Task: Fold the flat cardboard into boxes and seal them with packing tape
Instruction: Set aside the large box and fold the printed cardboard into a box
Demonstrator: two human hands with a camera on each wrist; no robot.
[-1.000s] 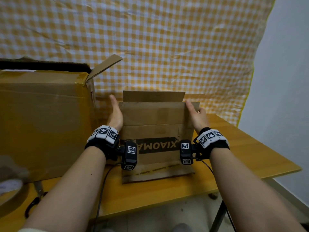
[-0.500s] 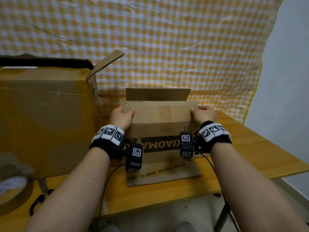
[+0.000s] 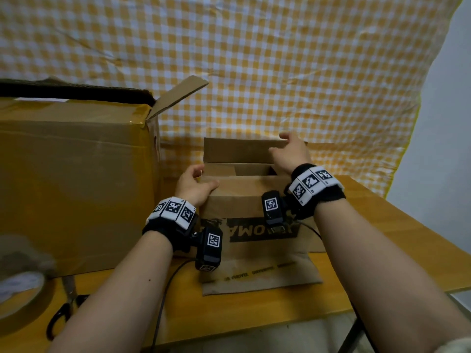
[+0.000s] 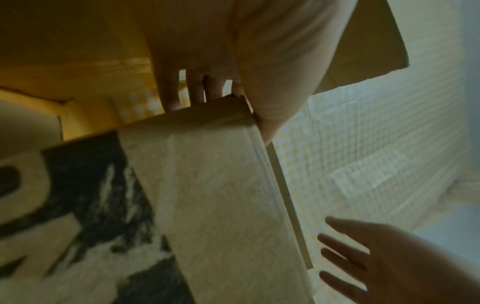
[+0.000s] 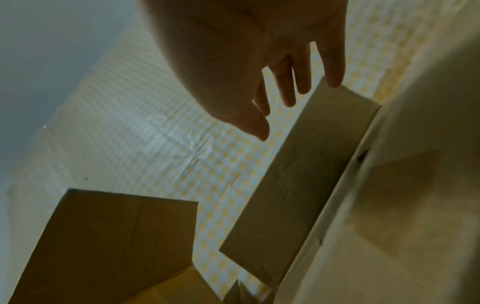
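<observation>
Brown cardboard all over this one: the small printed cardboard box (image 3: 251, 200) sits mid-frame on the wooden table (image 3: 397, 225), half opened up, its back flap (image 3: 237, 151) standing upright and a black printed band across the front panel. Left hand (image 3: 195, 186) grips the box's upper left corner, thumb on the front, fingers (image 4: 170, 96) curled over the edge, pretty clear in the left wrist view. Right hand (image 3: 290, 151) is up by the back flap's right end with fingers (image 5: 333, 67) spread loose, holding nothing; can't tell if they actually touch it. Big brown cardboard carton (image 3: 76, 179) fills the left side, tape roll (image 3: 19, 291) and black-handled scissors (image 3: 63, 312) sit lower left, yellow checked cloth (image 3: 254, 59) behind.
</observation>
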